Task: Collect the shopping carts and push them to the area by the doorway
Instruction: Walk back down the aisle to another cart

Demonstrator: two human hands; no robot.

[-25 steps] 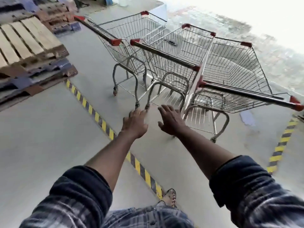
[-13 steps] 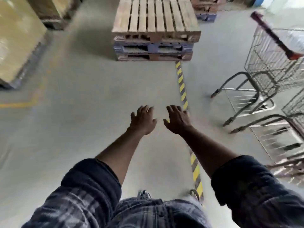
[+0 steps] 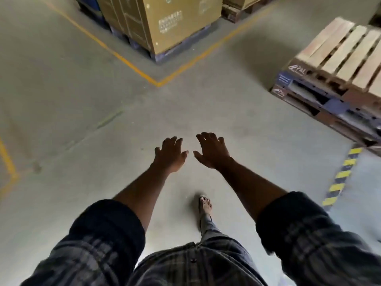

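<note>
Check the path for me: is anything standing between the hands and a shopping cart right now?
No cart shows in this view, so that cannot be judged. The left hand and right hand reach out open, holding nothing, over the concrete floor. Stacked cartons stand ahead, and a pallet stack stands to the right.

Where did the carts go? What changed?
The view swung left, so the carts slid out of sight to the right. The wooden pallets now sit at the right edge, and cardboard boxes appeared ahead. Nothing was grabbed. The left hand and right hand stayed stretched out, open and empty.
</note>
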